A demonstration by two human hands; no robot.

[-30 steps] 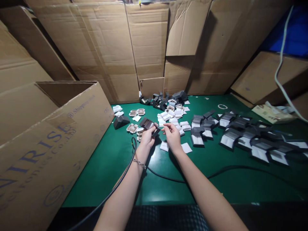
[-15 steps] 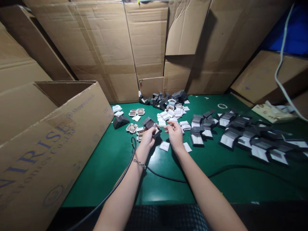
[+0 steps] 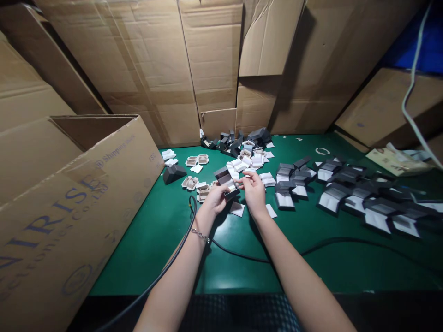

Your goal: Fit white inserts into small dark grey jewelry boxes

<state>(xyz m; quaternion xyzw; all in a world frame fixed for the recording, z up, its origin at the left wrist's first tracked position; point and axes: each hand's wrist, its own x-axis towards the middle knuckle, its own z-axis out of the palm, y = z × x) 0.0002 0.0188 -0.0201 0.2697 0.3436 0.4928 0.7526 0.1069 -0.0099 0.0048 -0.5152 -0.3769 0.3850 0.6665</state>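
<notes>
My left hand (image 3: pixel 217 199) is closed around a small black box (image 3: pixel 222 175) with its lid up, and pale lining shows inside. At the box's right edge, my right hand (image 3: pixel 254 191) has its fingertips pinched together; what lies between them is too small to make out. Just below the box lies a white card (image 3: pixel 237 209), and a second white card (image 3: pixel 271 210) is beside my right wrist. Beige molded trays (image 3: pixel 189 183) sit left of my left hand. White folded inserts (image 3: pixel 238 164) are heaped behind both hands.
Several open black boxes (image 3: pixel 334 196) with white linings spread over the right of the green table (image 3: pixel 235 272). More black boxes (image 3: pixel 230 144) are piled at the back. A large carton (image 3: pixel 86 198) stands left. A black cable (image 3: pixel 242 256) crosses in front.
The black box in my left hand has tilted and shifted slightly right, showing more of its pale inside. My right fingers have come from a short distance away to the box's edge.
</notes>
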